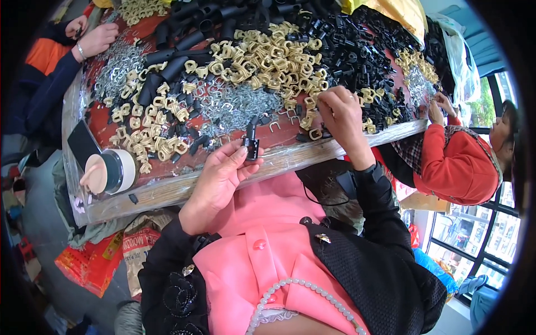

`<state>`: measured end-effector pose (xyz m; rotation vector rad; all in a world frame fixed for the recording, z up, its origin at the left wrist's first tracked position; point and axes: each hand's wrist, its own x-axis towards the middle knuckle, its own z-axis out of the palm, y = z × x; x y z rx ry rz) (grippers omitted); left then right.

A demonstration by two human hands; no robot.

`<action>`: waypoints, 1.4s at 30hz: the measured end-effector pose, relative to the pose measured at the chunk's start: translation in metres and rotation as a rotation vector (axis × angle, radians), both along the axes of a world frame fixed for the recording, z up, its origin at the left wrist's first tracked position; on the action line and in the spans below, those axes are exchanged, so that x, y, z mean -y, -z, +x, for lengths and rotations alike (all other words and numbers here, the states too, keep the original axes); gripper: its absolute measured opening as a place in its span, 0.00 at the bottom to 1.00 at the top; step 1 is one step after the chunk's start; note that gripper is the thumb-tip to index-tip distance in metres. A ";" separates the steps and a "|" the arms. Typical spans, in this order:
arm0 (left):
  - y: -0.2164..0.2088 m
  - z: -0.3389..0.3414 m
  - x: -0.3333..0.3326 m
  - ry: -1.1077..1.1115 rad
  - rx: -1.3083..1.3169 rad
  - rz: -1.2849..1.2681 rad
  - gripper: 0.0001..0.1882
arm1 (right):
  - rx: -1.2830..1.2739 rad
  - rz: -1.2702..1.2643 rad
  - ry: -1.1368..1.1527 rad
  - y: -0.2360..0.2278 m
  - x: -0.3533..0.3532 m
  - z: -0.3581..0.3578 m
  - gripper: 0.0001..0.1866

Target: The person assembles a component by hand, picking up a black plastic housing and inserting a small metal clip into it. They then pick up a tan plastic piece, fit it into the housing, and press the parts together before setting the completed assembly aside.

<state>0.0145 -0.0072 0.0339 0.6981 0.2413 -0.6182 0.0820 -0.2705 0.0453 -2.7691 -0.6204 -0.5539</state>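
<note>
A small black plastic fitting (pixel 251 144) with a short tube on top stands upright between the thumb and fingers of my left hand (pixel 220 170), just above the table's near edge. My right hand (pixel 343 116) reaches down to the table at the right, its fingers bent together at the edge of the beige plastic clips (pixel 265 56). Whatever those fingertips may hold is hidden. One loose beige clip (pixel 315 134) lies just below them. Between my hands, a pile of U-shaped metal staples (pixel 237 106) is spread on the red tabletop (pixel 162 178).
A cup with a pinkish lid (pixel 96 174) and a dark phone-like slab (pixel 84 144) stand at the left corner. Black fittings (pixel 352 61) heap up at the back right. A wooden rail (pixel 223 173) edges the table. Co-workers' hands (pixel 95 42) work at far left and right.
</note>
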 end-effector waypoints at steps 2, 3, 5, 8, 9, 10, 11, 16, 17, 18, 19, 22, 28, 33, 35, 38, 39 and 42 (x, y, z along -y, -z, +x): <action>0.001 -0.001 -0.002 -0.004 -0.004 -0.008 0.12 | -0.020 -0.027 -0.018 -0.001 -0.015 -0.004 0.11; 0.001 -0.002 -0.004 -0.010 -0.006 -0.007 0.12 | -0.037 -0.054 -0.028 0.000 -0.024 -0.006 0.10; 0.001 -0.003 -0.007 -0.011 0.001 -0.010 0.12 | -0.053 -0.083 -0.045 -0.001 -0.032 -0.010 0.10; 0.004 -0.004 -0.012 -0.023 0.008 -0.013 0.12 | -0.026 -0.123 0.046 -0.001 -0.038 -0.014 0.10; 0.006 -0.005 -0.013 -0.028 0.010 -0.015 0.13 | -0.027 -0.124 0.041 0.000 -0.038 -0.015 0.10; 0.007 -0.006 -0.014 -0.031 0.011 -0.016 0.13 | -0.066 -0.169 0.039 0.003 -0.037 -0.016 0.09; 0.006 -0.006 -0.014 -0.033 0.010 -0.017 0.13 | -0.104 -0.214 0.038 0.004 -0.036 -0.018 0.09; 0.001 -0.008 -0.012 -0.016 -0.005 -0.002 0.11 | -0.162 -0.310 0.007 0.001 -0.042 -0.015 0.06; 0.001 -0.008 -0.012 -0.014 -0.001 -0.003 0.11 | -0.161 -0.311 0.009 0.003 -0.042 -0.013 0.06; 0.001 -0.008 -0.012 -0.012 0.003 -0.004 0.11 | -0.152 -0.309 0.025 0.008 -0.040 -0.011 0.06; 0.000 -0.008 -0.012 -0.011 0.004 -0.005 0.11 | -0.142 -0.306 0.041 0.014 -0.038 -0.008 0.06; 0.000 -0.010 -0.013 -0.010 0.009 -0.003 0.11 | -0.148 -0.310 0.079 0.021 -0.034 -0.004 0.06; 0.002 -0.012 -0.016 -0.017 0.000 -0.001 0.11 | -0.148 -0.141 0.066 0.011 -0.031 -0.010 0.06; 0.001 -0.009 -0.012 0.003 -0.011 0.006 0.12 | -0.189 -0.089 -0.036 0.016 -0.026 -0.007 0.06; 0.001 -0.009 -0.011 0.008 -0.015 0.009 0.12 | -0.234 -0.099 -0.013 0.019 -0.028 -0.004 0.06; 0.002 -0.009 -0.011 0.003 -0.019 0.005 0.12 | -0.290 -0.114 0.035 0.025 -0.025 0.000 0.06; 0.002 -0.009 -0.011 0.003 -0.019 0.005 0.12 | -0.323 -0.127 0.072 0.026 -0.023 0.001 0.06; 0.004 -0.010 -0.014 0.000 -0.005 -0.004 0.12 | -0.378 -0.084 0.073 0.023 -0.015 0.001 0.06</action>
